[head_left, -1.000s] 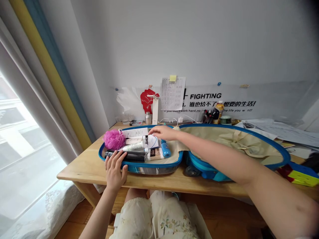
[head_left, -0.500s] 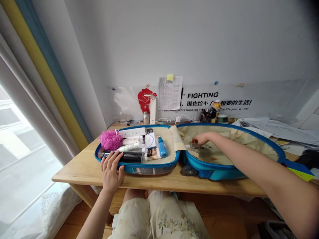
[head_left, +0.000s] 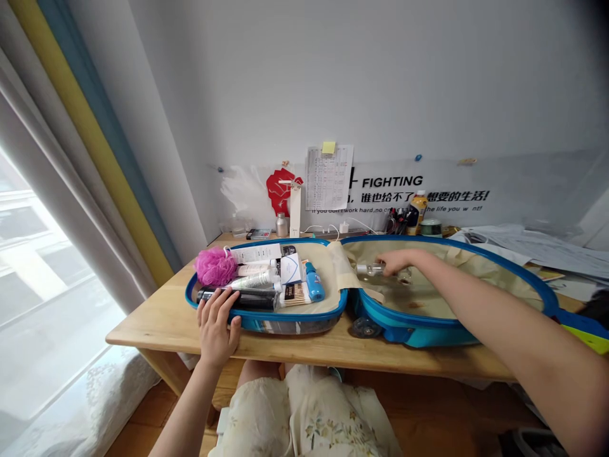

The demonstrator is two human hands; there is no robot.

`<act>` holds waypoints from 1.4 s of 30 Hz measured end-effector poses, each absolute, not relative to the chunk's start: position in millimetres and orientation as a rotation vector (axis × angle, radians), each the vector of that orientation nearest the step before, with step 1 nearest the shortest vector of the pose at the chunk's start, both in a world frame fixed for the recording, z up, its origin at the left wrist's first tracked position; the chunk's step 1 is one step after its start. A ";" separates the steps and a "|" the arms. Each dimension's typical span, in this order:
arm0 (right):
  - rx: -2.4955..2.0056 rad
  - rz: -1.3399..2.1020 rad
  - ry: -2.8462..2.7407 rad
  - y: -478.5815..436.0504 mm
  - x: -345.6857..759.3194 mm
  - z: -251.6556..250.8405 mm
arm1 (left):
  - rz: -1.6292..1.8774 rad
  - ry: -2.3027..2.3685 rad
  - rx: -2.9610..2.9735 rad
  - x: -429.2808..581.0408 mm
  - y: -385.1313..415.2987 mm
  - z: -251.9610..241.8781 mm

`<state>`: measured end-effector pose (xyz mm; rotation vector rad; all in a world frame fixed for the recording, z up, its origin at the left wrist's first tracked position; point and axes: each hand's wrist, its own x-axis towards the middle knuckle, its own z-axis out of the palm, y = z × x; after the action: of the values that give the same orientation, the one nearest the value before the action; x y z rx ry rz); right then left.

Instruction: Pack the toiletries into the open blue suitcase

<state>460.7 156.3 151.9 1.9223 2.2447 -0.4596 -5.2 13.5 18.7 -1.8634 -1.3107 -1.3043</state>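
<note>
Half a second back my right hand (head_left: 397, 261) sat lower in the right half of the suitcase (head_left: 476, 254), on a clear bottle lying against the beige lining. Now the hand is a little higher and farther back, and the bottle (head_left: 375, 269) has come up with it: its cap end sticks out to the left of my fingers, roughly level, above the lining. A second ago that same hand was over in the left half, above the toiletries. The left hand (head_left: 216, 324) has hardly shifted across all three views.

Grip on the right: fingers curled down over the bottle's body, closed on it, with the thumb hidden beneath. The far end of the bottle is blurred behind the hand, so I cannot tell how long it is.

On the left: fingers spread and lying flat, not clasping anything. The fingertips rest on the blue rim of the left half and touch the black tube (head_left: 250, 298) lying along its front edge. Behind the tube lie white tubes, a blue bottle (head_left: 314, 283) and a pink puff (head_left: 216, 267). The suitcase lies open on the table (head_left: 157, 320).
</note>
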 end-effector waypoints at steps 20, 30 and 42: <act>1.307 -0.563 3.159 146.1 227.1 182.2 | -1.303 -1.346 -1.862 -5.7 13.9 18.4; 1.208 -0.579 3.185 169.6 177.0 161.0 | -1.289 -1.358 -1.864 -5.7 13.8 17.7; 1.431 -0.891 3.196 174.0 213.5 187.2 | -1.285 -1.290 -1.858 -4.9 13.1 20.7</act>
<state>213.5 174.0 187.2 1.4312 3.1962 -0.8910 -4.9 13.1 20.7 -1.8585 -1.2905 -1.2853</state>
